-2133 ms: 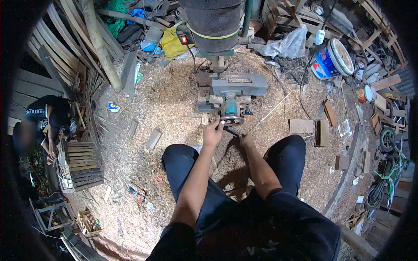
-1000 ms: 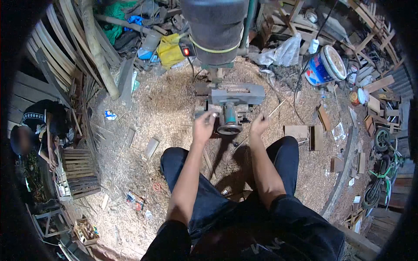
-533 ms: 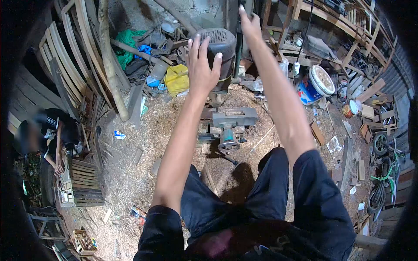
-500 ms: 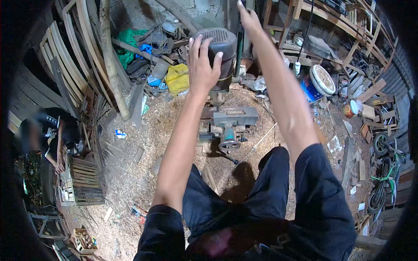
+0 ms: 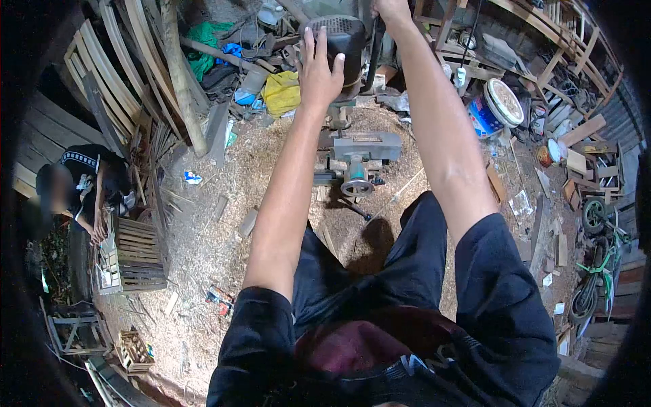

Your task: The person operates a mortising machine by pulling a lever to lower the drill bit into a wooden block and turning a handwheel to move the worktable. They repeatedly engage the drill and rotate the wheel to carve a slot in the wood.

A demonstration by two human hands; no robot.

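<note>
My left hand [image 5: 321, 76] rests spread against the side and top of a dark motor housing [image 5: 347, 28] with a perforated cap. At the top edge of the view, my right hand [image 5: 393, 9] is closed around the upper end of a dark upright bar [image 5: 371, 57] beside the motor. Part of that hand is cut off by the frame. Below the motor, a machine vise [image 5: 366, 145] sits on a base with a round handwheel [image 5: 357, 188] facing me. A dark crank handle [image 5: 355, 208] sticks out under the wheel.
Wood shavings [image 5: 271, 183] cover the floor around the machine. Left of it lies a yellow sack [image 5: 281, 93], and a pole [image 5: 178, 81] leans nearby. On the right stand a bucket [image 5: 503, 103] and a small green motorbike [image 5: 597, 271]. Another person [image 5: 102, 183] sits at far left beside slatted wood.
My right hand, stretched out earlier, has curled shut around the bar's upper end. The view has tilted, so the vise and floor appear higher. My left hand stays on the motor.
</note>
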